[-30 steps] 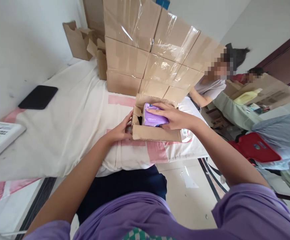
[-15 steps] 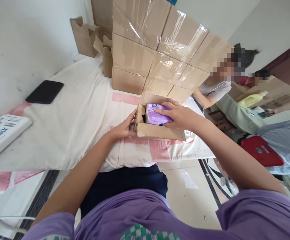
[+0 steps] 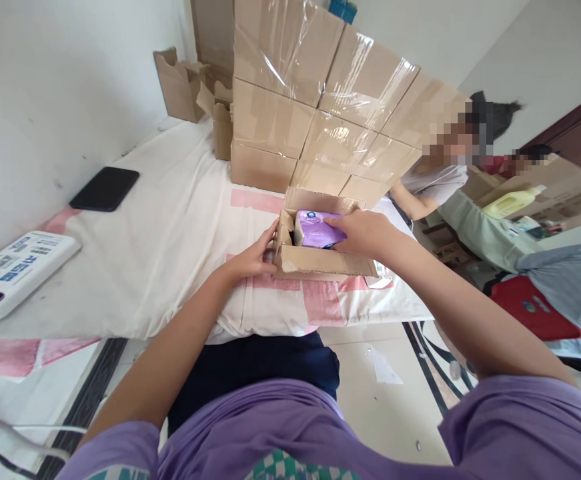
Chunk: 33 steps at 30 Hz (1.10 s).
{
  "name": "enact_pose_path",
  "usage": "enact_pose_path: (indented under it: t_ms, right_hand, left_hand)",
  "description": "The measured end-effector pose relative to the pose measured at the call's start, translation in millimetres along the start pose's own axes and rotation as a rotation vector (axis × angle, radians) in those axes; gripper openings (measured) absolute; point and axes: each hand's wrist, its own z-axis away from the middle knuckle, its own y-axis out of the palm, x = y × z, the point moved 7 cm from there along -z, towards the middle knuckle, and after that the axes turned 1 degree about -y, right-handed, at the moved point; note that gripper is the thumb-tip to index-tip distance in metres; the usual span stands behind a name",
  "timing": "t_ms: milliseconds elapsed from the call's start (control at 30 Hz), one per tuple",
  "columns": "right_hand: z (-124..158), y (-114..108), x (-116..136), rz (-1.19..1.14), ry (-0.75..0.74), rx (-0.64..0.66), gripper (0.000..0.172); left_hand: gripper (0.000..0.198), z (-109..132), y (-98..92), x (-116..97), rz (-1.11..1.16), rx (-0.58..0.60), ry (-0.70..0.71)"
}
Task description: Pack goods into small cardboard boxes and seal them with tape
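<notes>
An open cardboard box point(image 3: 327, 262) lies near the table's front edge. Inside it sits a purple plastic-wrapped pack point(image 3: 313, 230) with a blue and white mark, which looks like tissues. My left hand point(image 3: 254, 259) holds the box by its left end, thumb at the top and fingers along the side. My right hand point(image 3: 363, 232) reaches into the right part of the box and grips the pack, a finger on top and the thumb at its near side. The palm hides the pack's right end.
Behind the box stands a tall stack of taped cartons point(image 3: 275, 120). Open cartons point(image 3: 177, 87) stand by the wall. A black phone-like slab point(image 3: 105, 189) and a white labelled device point(image 3: 25, 270) lie at left. Another person point(image 3: 435, 180) sits beyond the stack at right.
My right hand has shifted slightly right along the purple pack, and more of its top shows. My left hand stays at the box's left end. The view has shifted slightly.
</notes>
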Motion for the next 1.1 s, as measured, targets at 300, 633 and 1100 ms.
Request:
enact_pose_path:
  t_ms: [300,633,1100]
  right_hand:
    - [-6.2,-9.2,8.3,-0.022,-0.019,0.031,0.047]
    - [-19.1,4.8,6.6,-0.094,0.085,0.281,0.069]
    - [-2.6,61.4,-37.7,-0.522,0.050,-0.036,0.079]
  left_hand:
    - [0.135,-2.3,0.9,4.2,0.014,-0.018,0.052]
    - [0.147,-5.6,1.1,20.7,0.039,-0.012,-0.032]
    - [0.161,-18.8,-2.7,40.1,0.114,-0.005,-0.032]
